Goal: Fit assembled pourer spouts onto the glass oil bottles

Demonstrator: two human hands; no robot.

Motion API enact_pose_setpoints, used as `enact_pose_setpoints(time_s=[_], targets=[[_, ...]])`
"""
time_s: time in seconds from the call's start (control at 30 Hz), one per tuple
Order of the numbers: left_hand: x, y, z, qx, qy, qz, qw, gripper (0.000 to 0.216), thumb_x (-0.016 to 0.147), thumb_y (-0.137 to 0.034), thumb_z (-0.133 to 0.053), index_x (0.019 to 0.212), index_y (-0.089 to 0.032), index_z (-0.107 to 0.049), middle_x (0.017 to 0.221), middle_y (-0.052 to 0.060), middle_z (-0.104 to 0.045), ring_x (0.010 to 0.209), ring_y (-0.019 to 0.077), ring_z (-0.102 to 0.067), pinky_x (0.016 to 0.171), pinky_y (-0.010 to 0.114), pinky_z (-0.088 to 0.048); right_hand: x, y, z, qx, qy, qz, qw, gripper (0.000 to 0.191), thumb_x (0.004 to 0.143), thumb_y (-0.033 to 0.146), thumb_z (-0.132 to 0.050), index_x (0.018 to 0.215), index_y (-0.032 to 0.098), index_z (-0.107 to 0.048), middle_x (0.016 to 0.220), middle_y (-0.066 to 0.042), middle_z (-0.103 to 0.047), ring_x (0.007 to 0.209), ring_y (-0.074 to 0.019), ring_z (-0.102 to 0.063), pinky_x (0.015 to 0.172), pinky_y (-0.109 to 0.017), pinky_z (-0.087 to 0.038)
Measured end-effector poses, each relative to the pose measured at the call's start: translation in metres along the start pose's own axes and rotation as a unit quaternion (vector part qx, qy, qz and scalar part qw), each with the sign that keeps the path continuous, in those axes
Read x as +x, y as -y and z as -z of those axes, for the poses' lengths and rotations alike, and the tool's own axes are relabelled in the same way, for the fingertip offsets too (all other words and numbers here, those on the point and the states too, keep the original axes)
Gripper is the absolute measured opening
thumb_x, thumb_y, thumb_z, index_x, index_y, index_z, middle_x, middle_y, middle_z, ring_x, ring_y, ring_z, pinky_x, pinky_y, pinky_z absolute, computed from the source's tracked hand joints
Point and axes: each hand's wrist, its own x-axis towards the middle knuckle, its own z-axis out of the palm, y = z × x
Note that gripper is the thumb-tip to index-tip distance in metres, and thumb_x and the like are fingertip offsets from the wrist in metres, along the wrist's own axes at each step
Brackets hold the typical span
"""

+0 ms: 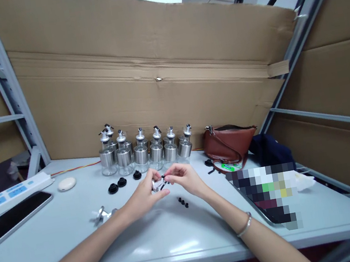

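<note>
My left hand (145, 195) is closed round a small silver pourer spout (156, 185) above the pale table (146, 238). My right hand (184, 177) pinches a tiny black part (164, 180) against that spout, its fingertips touching the left hand's. A few small black plugs (183, 201) lie on the table just below my hands. Another silver spout (101, 214) lies to the left of my left forearm. Several glass bottles with steel sleeves and spouts (145, 153) stand in rows behind my hands. Black rubber stoppers (117, 186) sit in front of them.
A brown leather bag (229, 144) sits at the back right, with dark cloth (270, 148) beside it. A white power strip (7, 194), a dark flat slab (8, 219) and a white oval object (66, 183) lie at the left. Cardboard sheets (150, 63) and metal shelf posts (9, 87) wall the table.
</note>
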Motion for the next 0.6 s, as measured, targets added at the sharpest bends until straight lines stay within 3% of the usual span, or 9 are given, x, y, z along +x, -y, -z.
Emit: enact_pose_setpoints(time_s=[0.4,0.6], targets=[[0.0017,-0.0034,0.002,0.029,-0.002,-0.008,1.0,0.022,0.076,-0.029,-0.058,0.086,-0.02,-0.041,0.083,-0.002,-0.046,0.064,0.0114,-0.041,0.06,0.024,-0.032,-0.0035,-0.0019,-0.0023,0.02,0.013,-0.016,1.0,0.027,0.059,0.038,-0.082,0.065,0.017,-0.066,0.054,0.003,-0.062,0.051,-0.0094,-0.053,0.053,-0.024,-0.044],[0.0013,-0.0045,0.0038,0.027,-0.032,-0.02,0.999,0.016,0.078,-0.028,-0.054,0.083,-0.02,-0.04,0.079,-0.003,-0.047,0.063,0.0109,-0.042,0.058,0.023,-0.032,-0.0049,-0.0007,-0.0012,0.085,0.053,-0.037,0.994,0.027,0.055,0.028,-0.084,0.076,0.019,-0.07,0.075,0.0,-0.072,0.067,-0.0135,-0.066,0.07,-0.029,-0.054]])
